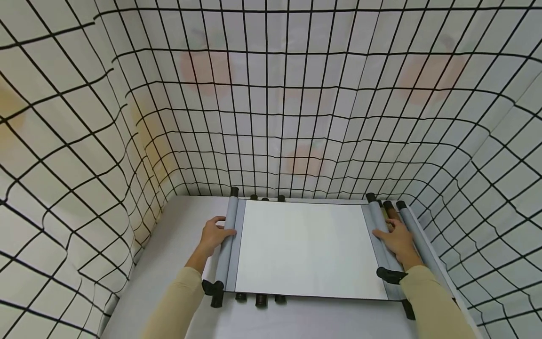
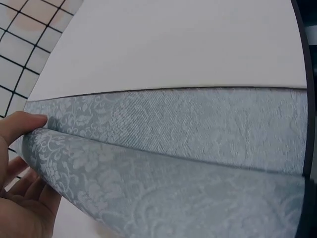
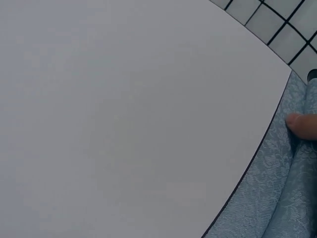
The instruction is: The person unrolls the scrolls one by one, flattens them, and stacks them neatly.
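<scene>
A scroll with a blank white sheet (image 1: pixel 309 249) and blue-grey floral brocade borders (image 2: pixel 198 124) lies unrolled, its two rolled ends at left and right. My left hand (image 1: pixel 213 234) grips the left roll (image 1: pixel 226 240), thumb on top and fingers curled beneath its outer side. On the other side, my right hand (image 1: pixel 398 238) holds the right roll (image 1: pixel 378 226); its thumb (image 3: pixel 303 126) presses on the brocade and the other fingers are mostly hidden in the right wrist view. Black knobs (image 1: pixel 235 191) cap the rolls.
Beside the right hand lie more rolled scrolls (image 1: pixel 417 230) with dark end knobs. Several other dark knobs (image 1: pixel 261 300) stick out from under the unrolled sheet, front and back. A white table (image 1: pixel 169 235) carries everything, with black-grid white cloth (image 1: pixel 279 117) around it.
</scene>
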The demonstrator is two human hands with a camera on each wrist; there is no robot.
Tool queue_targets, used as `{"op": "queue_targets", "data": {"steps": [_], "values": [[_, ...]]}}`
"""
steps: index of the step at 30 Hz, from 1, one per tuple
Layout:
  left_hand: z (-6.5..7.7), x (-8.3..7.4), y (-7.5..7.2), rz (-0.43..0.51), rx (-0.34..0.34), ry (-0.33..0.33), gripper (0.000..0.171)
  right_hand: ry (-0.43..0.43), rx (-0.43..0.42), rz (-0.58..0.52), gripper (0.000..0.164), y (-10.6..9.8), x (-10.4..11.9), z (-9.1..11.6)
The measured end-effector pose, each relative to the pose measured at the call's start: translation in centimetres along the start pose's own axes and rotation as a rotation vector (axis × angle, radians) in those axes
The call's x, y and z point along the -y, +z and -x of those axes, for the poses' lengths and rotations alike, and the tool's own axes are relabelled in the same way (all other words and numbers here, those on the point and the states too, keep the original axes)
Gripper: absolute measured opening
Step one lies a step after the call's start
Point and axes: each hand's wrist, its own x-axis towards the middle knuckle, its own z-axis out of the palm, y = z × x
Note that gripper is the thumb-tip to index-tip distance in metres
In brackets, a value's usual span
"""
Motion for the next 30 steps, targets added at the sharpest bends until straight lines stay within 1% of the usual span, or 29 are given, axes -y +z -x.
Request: {"op": "queue_targets", "data": {"steps": [3, 5, 8, 10, 15, 19, 21, 25, 28, 30], "values": [[-0.7, 0.2, 0.4, -0.008, 0.000, -0.012, 0.066, 0.011, -0.058, 0.062, 0.081, 1.0, -0.4, -0.6], [-1.0, 0.3, 0.6, -0.015, 0.007, -0.016, 0.066, -0.003, -0.096, 0.109, 0.075, 1.4, -0.5, -0.7], [-1.4, 0.6, 0.9, -0.020, 0.006, -0.018, 0.067, -0.018, -0.114, 0.158, 0.069, 1.9, -0.6, -0.8], [-1.6, 0.8, 1.1, -0.022, -0.001, -0.022, 0.067, -0.021, -0.101, 0.196, 0.069, 2.2, -0.6, -0.9], [-2.3, 1.5, 1.7, -0.047, -0.035, -0.022, 0.066, 0.010, -0.067, 0.239, 0.071, 2.7, -0.6, -1.1], [-2.5, 1.8, 2.5, -0.114, -0.045, 0.021, 0.064, 0.018, -0.057, 0.256, 0.069, 2.9, -0.5, -1.3], [-2.5, 1.9, 2.9, -0.142, -0.056, 0.031, 0.063, 0.003, -0.046, 0.290, 0.068, 3.0, -0.5, -1.4], [-2.4, 2.1, 3.1, -0.164, -0.082, 0.016, 0.061, -0.065, -0.022, 0.394, 0.060, 3.4, -0.9, -1.7], [-2.4, 2.4, 3.0, -0.193, -0.077, 0.020, 0.060, -0.100, -0.018, 0.478, 0.054, 3.8, -1.2, -2.1], [-2.5, 2.6, 2.9, -0.213, -0.071, 0.025, 0.059, -0.105, -0.018, 0.509, 0.056, 4.0, -1.2, -2.3]]}}
